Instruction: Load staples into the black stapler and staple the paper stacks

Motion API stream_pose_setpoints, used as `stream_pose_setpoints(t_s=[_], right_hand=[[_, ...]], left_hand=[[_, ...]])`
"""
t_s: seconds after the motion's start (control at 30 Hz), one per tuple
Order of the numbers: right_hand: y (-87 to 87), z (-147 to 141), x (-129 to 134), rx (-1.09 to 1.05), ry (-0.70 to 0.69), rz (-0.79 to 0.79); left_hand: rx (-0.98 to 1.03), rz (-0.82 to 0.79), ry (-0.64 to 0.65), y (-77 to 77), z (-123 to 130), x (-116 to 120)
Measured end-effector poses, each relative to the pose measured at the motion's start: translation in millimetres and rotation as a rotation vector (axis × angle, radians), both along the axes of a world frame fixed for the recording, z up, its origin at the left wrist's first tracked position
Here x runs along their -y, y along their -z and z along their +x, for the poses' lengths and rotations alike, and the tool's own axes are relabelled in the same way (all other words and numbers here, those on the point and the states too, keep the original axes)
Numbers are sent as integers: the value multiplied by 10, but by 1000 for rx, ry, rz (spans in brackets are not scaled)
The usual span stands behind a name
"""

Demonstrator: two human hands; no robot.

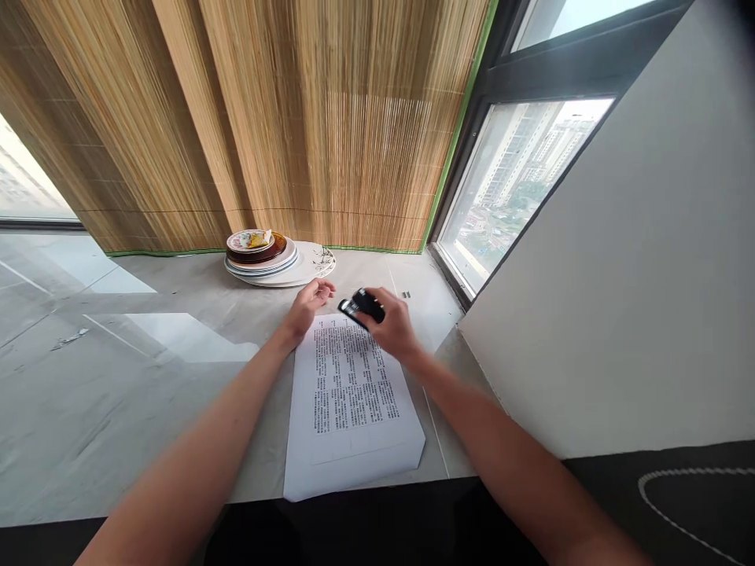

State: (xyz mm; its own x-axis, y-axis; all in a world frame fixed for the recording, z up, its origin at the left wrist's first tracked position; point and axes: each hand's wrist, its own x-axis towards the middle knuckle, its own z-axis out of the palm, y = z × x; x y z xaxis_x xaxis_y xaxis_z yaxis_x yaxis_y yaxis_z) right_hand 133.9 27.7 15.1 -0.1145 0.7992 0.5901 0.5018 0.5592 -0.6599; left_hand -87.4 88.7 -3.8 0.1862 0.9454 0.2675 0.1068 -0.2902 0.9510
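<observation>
"Bamboo blind (265, 118) is hanging beyond the printed paper (357, 393), which is lying on a tiled ledge (177, 409)."

"And the plate stack (259, 263)?"

"It's sitting past the paper's far-left corner."

"What are the hands doing?"

"The right hand (392, 321) is gripping a black stapler (370, 305) over the paper's far edge; the left hand (310, 305) is curling loosely at its far-left corner, fingers slightly parted."

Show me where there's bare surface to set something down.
Mostly bare: the broad pale surface left of the left forearm. Smaller: between the right hand and window frame, with tiny bits there. Crowded: at the plate stack, and around the left hand, printed paper and held black stapler.
</observation>
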Motion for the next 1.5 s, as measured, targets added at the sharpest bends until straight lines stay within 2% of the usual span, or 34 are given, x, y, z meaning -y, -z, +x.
stream_pose_setpoints(t_s=[0.1, 0.23, 0.33, 0.47, 0.53, 0.6, 0.67, 0.73, 0.8, 0.9, 1.0, 1.13, 1.2, 1.27, 1.37, 1.5], right_hand=[[15, -255, 131, 39, -137, -78], [56, -380, 175, 173, -181, -164], [86, -259, 168, 207, -155, -202], [116, 147, 125, 165, -136, -240], [124, 405, 36, 59, -62, -232], [140, 625, -104, -8, 142, -182], [178, 744, -258, 143, 231, -166], [233, 725, -381, 389, 261, -245], [285, 583, -458, 598, 286, -332], [321, 206, -512, 693, 235, -345], [317, -313, -532, 730, 111, -321], [326, -1128, -501, 719, -1, -284], [337, -1480, -471, 690, -58, -245], [348, -1717, -449, 664, -119, -165], [366, -1792, -435, 635, -128, -110], [392, -1456, -386, 650, -72, -209]], left_hand=[[247, -34, -76, -7, -28, -43], [549, 3, -81, -59, -61, -59], [620, -20, -56, -93, -72, -45], [672, -53, -77, -121, -88, -31], [738, -86, -61, -137, -115, -26], [799, -134, -13, -156, -150, -14], [846, -175, 35, -172, -181, 4], [883, -200, 58, -188, -202, 23], [919, -206, 61, -211, -230, 35], [993, -196, 71, -292, -352, 53], [1074, -119, 64, -433, -617, 128], [1153, 96, -17, -607, -1008, 367], [1152, 175, -51, -630, -1139, 497], [1136, 210, -77, -600, -1233, 592], [1126, 221, -104, -510, -1346, 649], [1111, 225, -116, -434, -1401, 617]])
